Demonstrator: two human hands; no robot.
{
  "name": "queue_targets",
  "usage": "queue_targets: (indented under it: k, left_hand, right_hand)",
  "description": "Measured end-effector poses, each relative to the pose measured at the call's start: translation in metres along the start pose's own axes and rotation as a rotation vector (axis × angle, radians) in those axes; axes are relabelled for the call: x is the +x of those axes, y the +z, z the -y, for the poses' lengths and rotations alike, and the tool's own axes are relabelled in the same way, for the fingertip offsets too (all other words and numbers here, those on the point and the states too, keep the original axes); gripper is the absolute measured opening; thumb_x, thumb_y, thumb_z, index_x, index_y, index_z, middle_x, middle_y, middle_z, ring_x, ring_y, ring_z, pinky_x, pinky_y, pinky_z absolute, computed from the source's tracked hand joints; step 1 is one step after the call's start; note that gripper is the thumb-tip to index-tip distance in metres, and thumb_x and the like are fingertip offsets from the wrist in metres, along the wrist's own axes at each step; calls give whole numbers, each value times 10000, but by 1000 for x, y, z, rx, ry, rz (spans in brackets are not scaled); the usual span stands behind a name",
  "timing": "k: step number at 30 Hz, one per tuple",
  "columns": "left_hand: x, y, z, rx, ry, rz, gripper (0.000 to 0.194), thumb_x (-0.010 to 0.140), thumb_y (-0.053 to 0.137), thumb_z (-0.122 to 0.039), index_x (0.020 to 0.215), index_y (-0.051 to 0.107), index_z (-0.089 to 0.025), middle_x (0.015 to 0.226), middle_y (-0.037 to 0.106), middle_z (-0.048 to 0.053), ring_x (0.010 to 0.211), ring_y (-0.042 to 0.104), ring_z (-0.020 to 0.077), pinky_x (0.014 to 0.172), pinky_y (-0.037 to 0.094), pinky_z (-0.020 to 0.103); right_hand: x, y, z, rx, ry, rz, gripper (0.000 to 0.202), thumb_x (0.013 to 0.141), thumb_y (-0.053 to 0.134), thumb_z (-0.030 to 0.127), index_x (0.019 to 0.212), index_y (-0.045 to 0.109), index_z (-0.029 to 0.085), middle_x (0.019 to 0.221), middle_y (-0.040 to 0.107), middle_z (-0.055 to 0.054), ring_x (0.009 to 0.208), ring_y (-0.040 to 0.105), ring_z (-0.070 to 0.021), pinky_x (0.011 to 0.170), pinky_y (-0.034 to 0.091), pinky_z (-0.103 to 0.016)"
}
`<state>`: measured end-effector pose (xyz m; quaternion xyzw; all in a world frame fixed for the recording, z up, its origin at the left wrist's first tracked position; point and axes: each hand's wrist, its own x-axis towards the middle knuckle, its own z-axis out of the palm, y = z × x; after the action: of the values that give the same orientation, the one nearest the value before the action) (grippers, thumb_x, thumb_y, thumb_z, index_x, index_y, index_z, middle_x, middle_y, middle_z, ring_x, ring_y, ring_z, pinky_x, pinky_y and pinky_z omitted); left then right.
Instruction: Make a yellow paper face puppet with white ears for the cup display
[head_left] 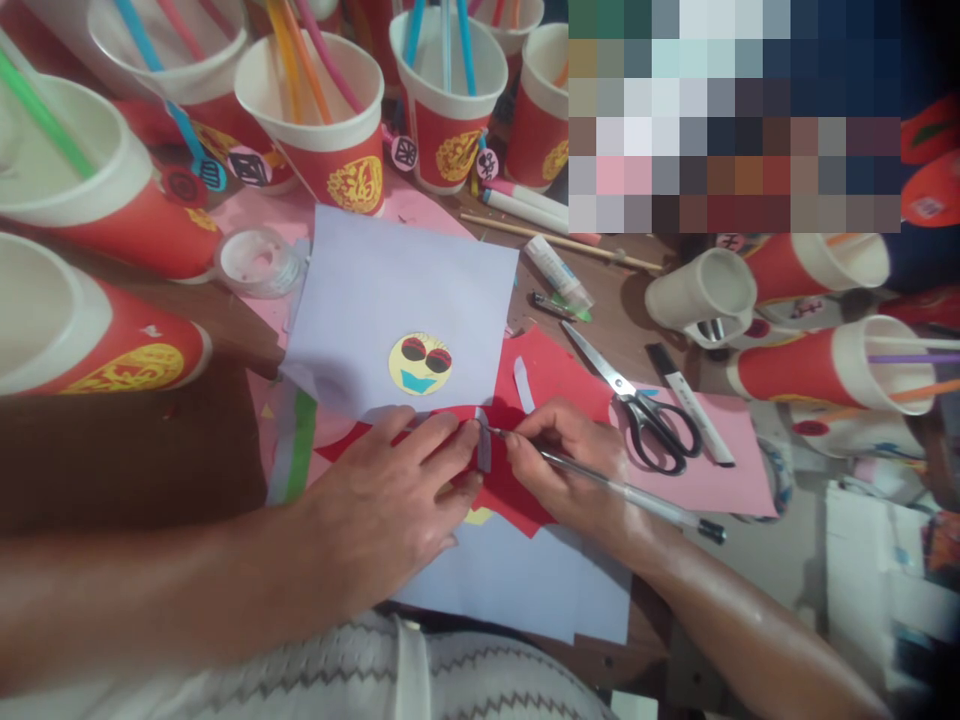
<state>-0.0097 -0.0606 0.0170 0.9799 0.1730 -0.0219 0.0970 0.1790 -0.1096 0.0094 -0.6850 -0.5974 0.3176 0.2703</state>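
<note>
My right hand (pixel 562 455) grips a clear-barrelled pen (pixel 630 490), its tip touching a small pale paper strip (pixel 484 445). That strip lies on cut red paper (pixel 525 500). My left hand (pixel 405 490) rests with fingers apart and slightly bent, the fingertips pressing down beside the strip's left edge. Just beyond the fingers, a pale lavender sheet (pixel 405 280) carries a round yellow paper face (pixel 420 385) with dark eyes and a blue mouth. Another small pale piece (pixel 523 383) lies on the red paper. Part of a yellow shape under my left hand is hidden.
Black-handled scissors (pixel 637 400), a marker (pixel 690 405) and a glue stick (pixel 559 272) lie to the right. Red and white paper cups (pixel 315 110) with coloured straws line the back and left. A white mug (pixel 701 290) lies tipped at right, near more cups. Pink paper (pixel 735 450) lies underneath.
</note>
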Motion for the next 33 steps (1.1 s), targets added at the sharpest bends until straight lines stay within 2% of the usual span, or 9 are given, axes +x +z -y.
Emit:
queue_targets:
  k: [11, 16, 27, 31, 33]
  left_hand:
    - [-1, 0, 4, -41, 43, -18, 360, 818, 566, -400, 1119, 600, -207, 1270, 554, 106, 1115, 480, 281, 834, 383, 426]
    - [-1, 0, 0, -48, -19, -3, 331, 813, 577, -356, 1108, 608, -212, 1248, 564, 90, 1129, 463, 279, 866, 368, 434]
    - [-1, -1, 4, -26, 49, 8, 364, 838, 534, -425, 1122, 595, -205, 1243, 568, 94, 1111, 470, 285, 844, 368, 434]
    - [-1, -1, 4, -16, 19, 31, 362, 849, 520, -404, 1144, 587, -206, 1236, 572, 93, 1109, 468, 283, 855, 361, 440]
    - [-1, -1, 4, -13, 53, 26, 369, 852, 514, -400, 1152, 581, -195, 1235, 568, 104, 1105, 470, 286, 848, 366, 438]
  right_hand:
    - [-1, 1, -1, -2, 1, -23, 147, 808, 554, 252, 690, 485, 198, 487, 508, 65, 395, 457, -60, 397, 352, -164]
    - [1, 0, 0, -15, 9, -10, 162, 814, 557, 265, 687, 484, 198, 484, 500, 70, 393, 435, -55, 396, 337, -164]
    - [-1, 3, -9, 109, 65, -29, 120, 800, 581, 242, 713, 507, 205, 560, 602, 33, 482, 559, -101, 447, 417, -193]
    - [-2, 5, -8, 135, 81, -27, 121, 801, 587, 261, 718, 519, 205, 558, 611, 28, 485, 574, -111, 448, 429, -203]
    - [-2, 5, -7, 152, 79, -24, 126, 808, 582, 270, 720, 522, 203, 555, 612, 27, 488, 579, -113, 450, 432, -205]
